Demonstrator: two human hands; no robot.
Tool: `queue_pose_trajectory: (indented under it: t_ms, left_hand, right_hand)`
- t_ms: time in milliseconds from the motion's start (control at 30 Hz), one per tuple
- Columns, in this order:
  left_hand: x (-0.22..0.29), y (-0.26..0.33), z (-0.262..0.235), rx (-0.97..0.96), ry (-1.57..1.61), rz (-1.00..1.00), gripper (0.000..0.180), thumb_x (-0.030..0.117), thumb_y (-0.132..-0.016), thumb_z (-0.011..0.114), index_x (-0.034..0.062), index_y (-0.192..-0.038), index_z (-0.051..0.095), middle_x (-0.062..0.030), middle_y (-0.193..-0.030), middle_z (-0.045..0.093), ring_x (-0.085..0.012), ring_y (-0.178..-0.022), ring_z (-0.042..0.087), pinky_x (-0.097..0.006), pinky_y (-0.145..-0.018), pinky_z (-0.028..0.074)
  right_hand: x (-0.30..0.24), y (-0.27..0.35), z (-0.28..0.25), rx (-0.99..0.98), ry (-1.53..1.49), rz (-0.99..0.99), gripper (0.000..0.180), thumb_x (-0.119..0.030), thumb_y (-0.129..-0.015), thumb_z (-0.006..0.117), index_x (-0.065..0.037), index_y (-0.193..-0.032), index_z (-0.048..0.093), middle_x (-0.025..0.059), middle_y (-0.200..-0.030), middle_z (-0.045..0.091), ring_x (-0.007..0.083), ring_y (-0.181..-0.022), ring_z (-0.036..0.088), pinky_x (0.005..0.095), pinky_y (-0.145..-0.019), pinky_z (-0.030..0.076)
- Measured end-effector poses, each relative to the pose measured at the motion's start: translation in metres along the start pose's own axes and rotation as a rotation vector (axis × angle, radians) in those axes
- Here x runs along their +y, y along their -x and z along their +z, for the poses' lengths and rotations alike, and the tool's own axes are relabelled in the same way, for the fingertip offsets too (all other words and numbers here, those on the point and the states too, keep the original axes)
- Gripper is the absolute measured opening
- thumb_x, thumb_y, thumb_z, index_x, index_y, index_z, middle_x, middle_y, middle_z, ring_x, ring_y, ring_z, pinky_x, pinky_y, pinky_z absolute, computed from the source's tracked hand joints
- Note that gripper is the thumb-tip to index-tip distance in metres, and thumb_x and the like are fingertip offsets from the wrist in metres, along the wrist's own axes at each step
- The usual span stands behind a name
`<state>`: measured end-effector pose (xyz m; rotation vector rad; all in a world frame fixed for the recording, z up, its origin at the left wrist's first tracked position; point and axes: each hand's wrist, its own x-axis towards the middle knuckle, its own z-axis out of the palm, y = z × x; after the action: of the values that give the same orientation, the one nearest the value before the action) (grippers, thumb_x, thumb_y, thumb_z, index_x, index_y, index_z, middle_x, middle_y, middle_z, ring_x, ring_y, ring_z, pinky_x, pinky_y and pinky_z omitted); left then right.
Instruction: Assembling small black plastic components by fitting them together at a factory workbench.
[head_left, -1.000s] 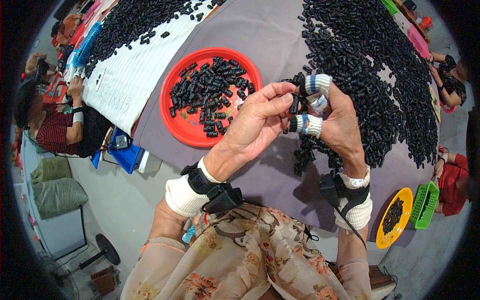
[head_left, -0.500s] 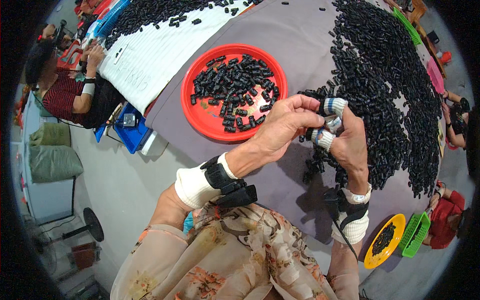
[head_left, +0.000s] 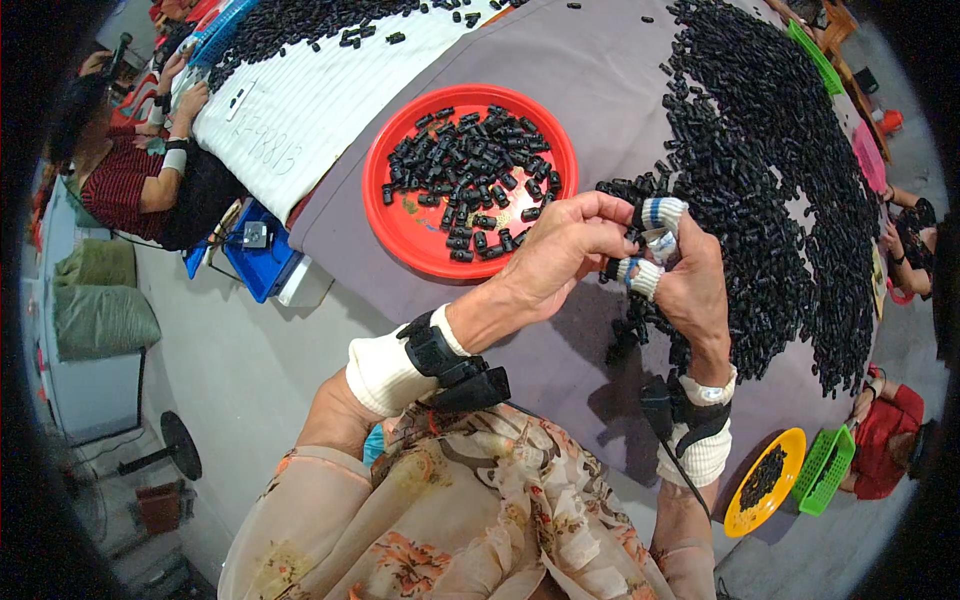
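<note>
My left hand (head_left: 555, 245) reaches over the right rim of a red round tray (head_left: 372, 190), its thumb and fingers pinched on a small black cylindrical part (head_left: 632, 237), mostly hidden by the fingers. Facing it, my right hand (head_left: 697, 285) curls its fingers in close to the left fingertips. White finger sleeves with blue stripes (head_left: 662, 212) cover right-hand digits, and a small whitish thing shows between them. What the right fingers grip is hidden. Several similar black parts (head_left: 465, 160) lie loose in the tray. A broad heap of them (head_left: 760, 200) spreads behind and right of my hands.
A grey cloth (head_left: 600, 60) covers the table. At the lower right are a yellow tray (head_left: 735, 520) with black pieces and a green basket (head_left: 825, 470). Across a white cloth (head_left: 300, 110), a person in a striped top (head_left: 125, 190) works; others sit at the right.
Both hands stay close together beside the red tray, with only a slight shift of the fingers. The person at the left has moved their arms a little.
</note>
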<state>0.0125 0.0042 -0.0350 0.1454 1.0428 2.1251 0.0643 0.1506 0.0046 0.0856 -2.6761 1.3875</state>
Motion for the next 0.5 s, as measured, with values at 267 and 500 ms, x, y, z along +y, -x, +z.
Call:
queue_pose_trajectory:
  t_ms: [267,500]
  left_hand:
    - [-0.0016,-0.0026,0.0022,0.100,-0.029,-0.033,0.026,-0.001,-0.071,0.054,0.0017,-0.097,0.054,-0.0037,-0.087,0.058,-0.0112,-0.077,0.055,-0.024,-0.069,0.044]
    - [-0.0041,-0.0038,0.0017,0.087,-0.020,-0.011,0.025,-0.002,-0.071,0.053,0.0003,-0.096,0.054,-0.0029,-0.087,0.057,-0.0096,-0.075,0.053,-0.022,-0.068,0.043]
  right_hand:
    - [-0.0009,-0.0008,0.0062,0.005,-0.021,-0.027,0.033,-0.004,-0.063,0.069,-0.001,-0.092,0.054,0.0068,-0.065,0.059,0.0131,-0.054,0.056,0.0265,-0.051,0.044]
    - [0.0030,0.0005,0.0065,0.019,-0.006,-0.014,0.033,-0.003,-0.062,0.068,-0.001,-0.091,0.054,0.0064,-0.062,0.058,0.0129,-0.053,0.055,0.0268,-0.051,0.044]
